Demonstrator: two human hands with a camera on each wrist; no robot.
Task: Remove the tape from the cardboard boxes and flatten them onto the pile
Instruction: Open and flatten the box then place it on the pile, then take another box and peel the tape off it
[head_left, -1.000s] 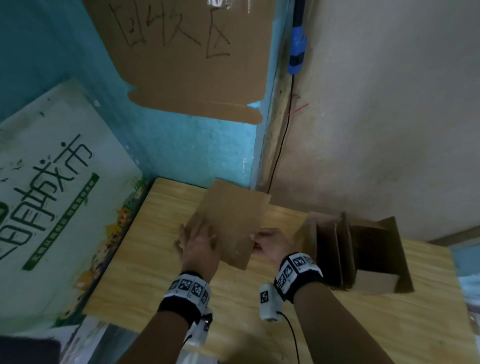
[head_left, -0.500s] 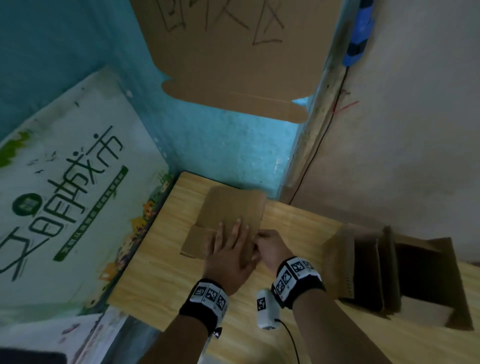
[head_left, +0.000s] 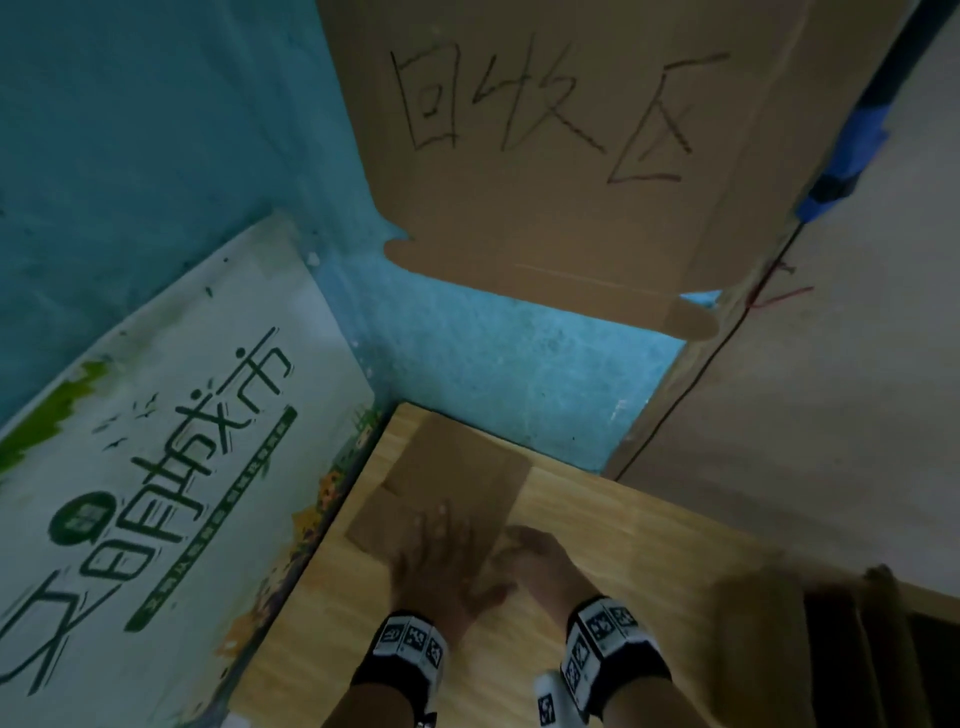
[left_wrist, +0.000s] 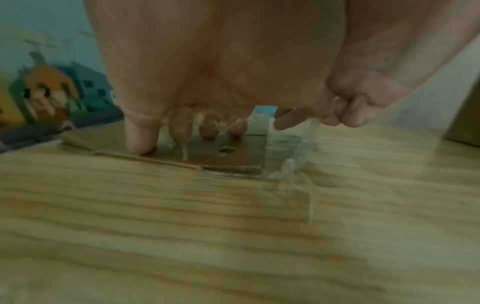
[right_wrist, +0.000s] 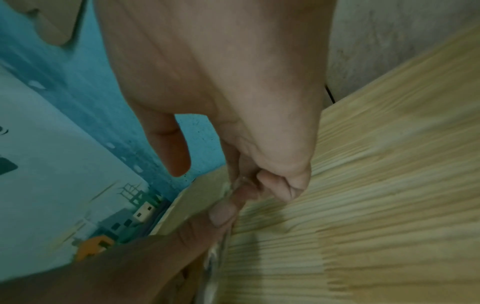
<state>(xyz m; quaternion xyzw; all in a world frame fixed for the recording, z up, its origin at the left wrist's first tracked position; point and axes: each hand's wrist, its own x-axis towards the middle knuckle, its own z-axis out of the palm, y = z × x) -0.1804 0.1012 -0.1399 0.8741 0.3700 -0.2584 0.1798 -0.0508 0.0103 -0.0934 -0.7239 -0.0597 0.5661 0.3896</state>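
A flattened brown cardboard box (head_left: 457, 478) lies on the wooden table (head_left: 649, 571) near its far left corner. My left hand (head_left: 441, 545) presses down on the box with its fingers spread flat; in the left wrist view the fingertips (left_wrist: 140, 142) rest on the cardboard (left_wrist: 233, 156). At the box's right edge my right hand (head_left: 524, 551) pinches a strip of clear tape (left_wrist: 293, 152), which runs from that hand down to the near right corner of the box. The right wrist view shows the pinch (right_wrist: 249, 185) close up, with the tape (right_wrist: 215, 257) trailing below it.
Open cardboard boxes (head_left: 841, 649) stand on the table at the right. A cardboard sign (head_left: 571, 156) with handwritten characters hangs on the blue wall. A printed board (head_left: 156, 441) leans along the table's left side. Bare wood shows in front of my hands.
The box, held tilted up a second ago, now lies flat on the table. My left hand moved from its left edge onto its top. The right hand stayed at the right edge.
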